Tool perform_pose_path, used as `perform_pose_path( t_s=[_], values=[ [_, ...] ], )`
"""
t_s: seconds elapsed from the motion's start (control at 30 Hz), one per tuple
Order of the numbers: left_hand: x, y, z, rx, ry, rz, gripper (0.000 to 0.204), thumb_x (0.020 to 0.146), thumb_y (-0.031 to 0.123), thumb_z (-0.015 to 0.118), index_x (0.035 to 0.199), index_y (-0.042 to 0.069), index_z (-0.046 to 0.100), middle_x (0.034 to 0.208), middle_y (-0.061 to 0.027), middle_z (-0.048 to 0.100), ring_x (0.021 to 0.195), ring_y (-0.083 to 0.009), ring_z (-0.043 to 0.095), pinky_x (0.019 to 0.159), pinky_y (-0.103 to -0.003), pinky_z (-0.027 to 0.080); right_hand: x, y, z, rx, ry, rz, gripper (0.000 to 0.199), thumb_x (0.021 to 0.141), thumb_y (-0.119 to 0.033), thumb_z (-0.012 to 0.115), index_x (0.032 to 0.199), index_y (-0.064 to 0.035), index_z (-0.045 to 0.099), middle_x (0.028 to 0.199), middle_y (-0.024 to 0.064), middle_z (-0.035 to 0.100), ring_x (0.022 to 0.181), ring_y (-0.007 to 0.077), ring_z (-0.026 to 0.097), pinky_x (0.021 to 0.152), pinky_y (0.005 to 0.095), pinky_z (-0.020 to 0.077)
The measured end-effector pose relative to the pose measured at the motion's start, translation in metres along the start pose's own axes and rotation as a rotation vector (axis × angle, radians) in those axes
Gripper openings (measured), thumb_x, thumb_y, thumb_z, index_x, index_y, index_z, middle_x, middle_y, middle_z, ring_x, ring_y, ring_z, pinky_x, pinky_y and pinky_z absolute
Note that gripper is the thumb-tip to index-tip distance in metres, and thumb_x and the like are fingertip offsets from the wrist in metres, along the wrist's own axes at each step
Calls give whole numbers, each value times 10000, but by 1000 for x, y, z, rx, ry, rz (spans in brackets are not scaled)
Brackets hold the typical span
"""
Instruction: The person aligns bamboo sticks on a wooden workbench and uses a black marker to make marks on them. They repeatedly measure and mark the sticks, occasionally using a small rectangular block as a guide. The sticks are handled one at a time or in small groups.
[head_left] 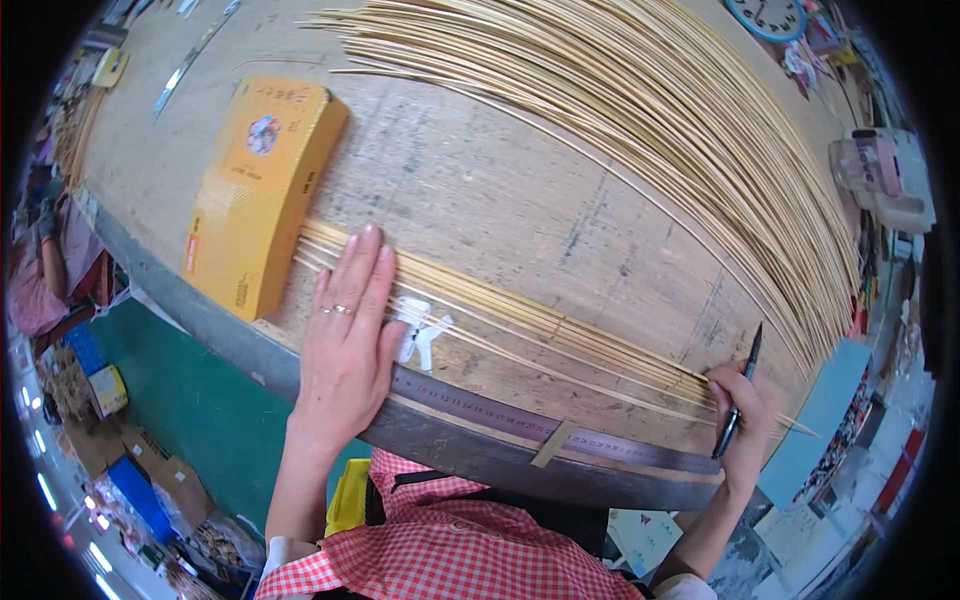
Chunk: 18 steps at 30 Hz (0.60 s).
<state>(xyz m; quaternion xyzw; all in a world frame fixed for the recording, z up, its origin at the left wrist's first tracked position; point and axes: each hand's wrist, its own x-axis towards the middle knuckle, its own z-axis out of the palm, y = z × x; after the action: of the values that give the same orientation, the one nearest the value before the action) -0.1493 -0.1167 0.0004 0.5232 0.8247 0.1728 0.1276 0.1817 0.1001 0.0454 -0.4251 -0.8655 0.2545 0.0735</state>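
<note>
Bamboo sticks [500, 301], small row: laid side by side on the worktop [450, 170], running from beneath your left hand [345, 335] across to your right hand [752, 405]. Their left ends reached the side of the box; whether they butted against it or passed under could not be told. A few thin ones lay slightly apart from the row, on your side of it. At the right, some tips showed beyond your right hand.

Left hand: flat, palm down, fingers extended and close together, pressed over the sticks near the box; two rings on one finger.

Right hand: fingers curled in at the right ends of the sticks, a slim black pen [730, 416] held slantwise in the grip; whether the fingertips also pinched a stick could not be told.

Box [265, 190]: yellow-orange, rectangular, just beyond your left hand to the left.

Ruler [500, 412]: dark, purplish, along the near edge of the worktop, with a strip of tape [554, 443] across it.

White scrap [420, 325]: just right of your left hand, partly under the loose sticks.

Large spread of bamboo sticks [600, 130]: far side of the worktop, fanned in a curve toward the right.
</note>
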Motion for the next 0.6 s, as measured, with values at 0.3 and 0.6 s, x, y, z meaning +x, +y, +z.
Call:
perform_pose_path(
  t_s=[0.3, 0.6],
  values=[
    [1, 1, 6, 37, 10, 0, 644, 957, 104, 605, 1562, 46, 391, 1639, -156, 348, 1516, -352, 330, 1220, -525, 265, -4, 4, 6, 26, 18, -69, 212, 765, 88, 698, 954, -3, 671, 817, 111, 598, 702, 226, 601, 629, 332, 457],
    [0, -1, 8, 56, 11, -2, 618, 984, 120, 582, 1565, 49, 385, 1640, -144, 351, 1520, -345, 323, 1224, -518, 259, -8, 4, 10, 39, 32, -48, 240, 726, 74, 708, 951, -7, 682, 819, 116, 613, 680, 237, 602, 608, 335, 452]
  ],
)
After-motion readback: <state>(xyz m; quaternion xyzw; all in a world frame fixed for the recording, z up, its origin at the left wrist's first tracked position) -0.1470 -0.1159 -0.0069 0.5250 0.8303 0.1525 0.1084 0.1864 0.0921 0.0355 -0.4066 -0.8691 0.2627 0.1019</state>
